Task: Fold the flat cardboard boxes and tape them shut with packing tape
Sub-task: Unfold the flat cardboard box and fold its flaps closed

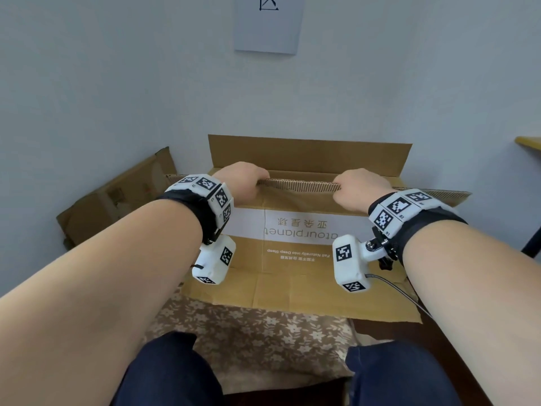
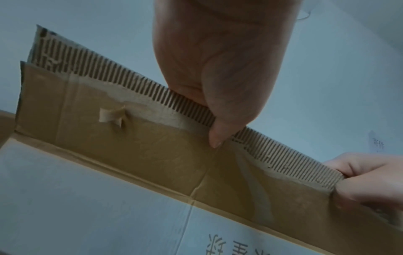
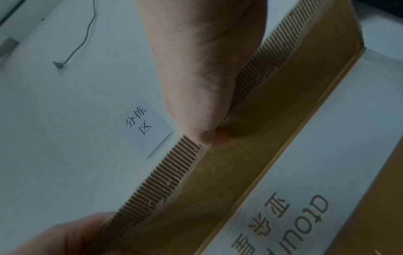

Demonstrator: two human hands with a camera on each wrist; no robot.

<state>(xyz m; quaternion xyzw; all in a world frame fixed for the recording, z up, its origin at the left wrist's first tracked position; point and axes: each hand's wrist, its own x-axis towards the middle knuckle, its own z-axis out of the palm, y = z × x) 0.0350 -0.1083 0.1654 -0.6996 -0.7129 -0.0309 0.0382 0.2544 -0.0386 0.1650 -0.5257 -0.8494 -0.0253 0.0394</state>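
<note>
Hands: left hand [image 1: 243,178] and right hand [image 1: 358,186], both curled over and pinching the corrugated top edge of the near flap [image 1: 301,197], well apart along it. Box [image 1: 295,268]: printed, standing opened out on the flowered cloth [image 1: 248,335] before the person's knees; far flap [image 1: 307,153] upright; old tape scrap [image 2: 110,115] on the near flap. Second box [image 1: 117,197]: flat, against the wall at left. Status, as judged: flaps unfolded, nothing taped; no tape roll in sight.

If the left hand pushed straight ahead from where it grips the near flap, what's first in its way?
Probably the upright far flap of the cardboard box, just beyond the left hand; the wall lies behind it. The gap between the flaps is hard to judge.
</note>
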